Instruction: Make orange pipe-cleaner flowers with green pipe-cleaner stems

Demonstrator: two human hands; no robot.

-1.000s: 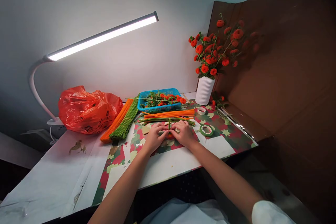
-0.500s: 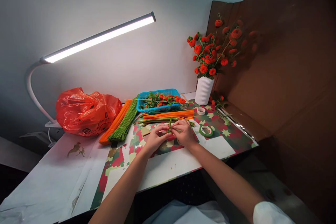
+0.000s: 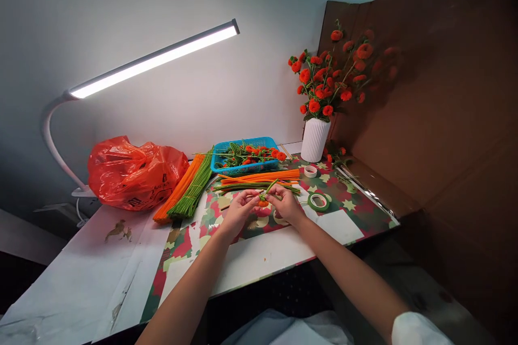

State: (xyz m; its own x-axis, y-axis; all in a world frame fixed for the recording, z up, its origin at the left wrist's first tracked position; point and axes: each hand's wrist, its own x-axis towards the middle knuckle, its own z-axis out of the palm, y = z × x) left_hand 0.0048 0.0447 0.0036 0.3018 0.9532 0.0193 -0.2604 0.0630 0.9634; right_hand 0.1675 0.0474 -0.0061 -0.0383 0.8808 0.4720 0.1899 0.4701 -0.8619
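Between my two hands is a small pipe-cleaner flower (image 3: 263, 203), orange below with green pieces on top. My left hand (image 3: 239, 213) pinches it from the left, thumb and fingertips closed together. From the other side my right hand (image 3: 286, 206) is closed on its green part, and a green stem slants up to the right. Just behind the hands lie loose orange pipe cleaners (image 3: 265, 176) and green ones (image 3: 230, 187). A roll of green tape (image 3: 318, 202) rests to the right of my right hand, with a small white tape roll (image 3: 310, 171) behind it.
A blue basket (image 3: 215, 166) of flower pieces stands at the back. Left of it are green and orange pipe-cleaner bundles (image 3: 190, 194), a red plastic bag (image 3: 135, 172) and a lit lamp (image 3: 157, 59). A white vase (image 3: 314, 141) of orange flowers stands by cardboard (image 3: 437, 108) at right.
The green stem between my hands has tipped from upright to slanting right. The flower's orange underside now shows. Both hands have turned slightly and stay in nearly the same place.
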